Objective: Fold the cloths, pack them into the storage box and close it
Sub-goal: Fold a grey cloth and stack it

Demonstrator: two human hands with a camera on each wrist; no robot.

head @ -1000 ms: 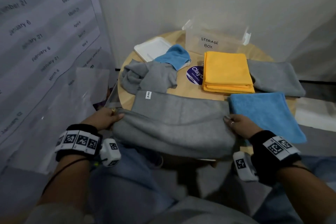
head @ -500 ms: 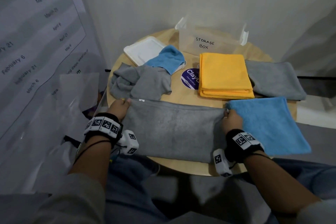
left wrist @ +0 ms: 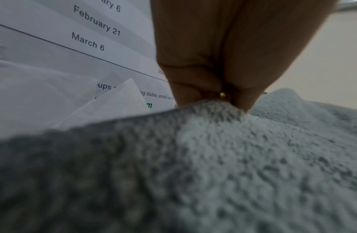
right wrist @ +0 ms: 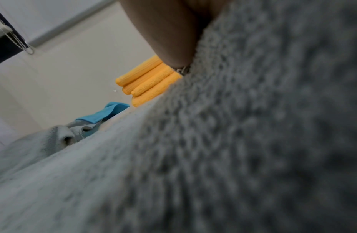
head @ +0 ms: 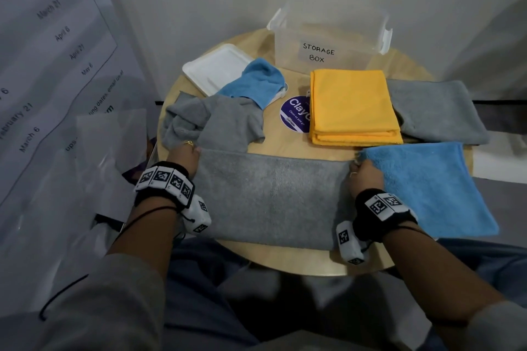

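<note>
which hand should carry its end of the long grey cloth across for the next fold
Probably left: the left hand pinches the long grey cloth at a free end, while the right hand butts against the flat blue cloth.

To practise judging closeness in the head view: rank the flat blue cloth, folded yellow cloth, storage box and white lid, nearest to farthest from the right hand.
From the right hand:
1. Flat blue cloth, touching its right side.
2. Folded yellow cloth, just beyond.
3. Storage box, at the table's back.
4. White lid, far left back.
</note>
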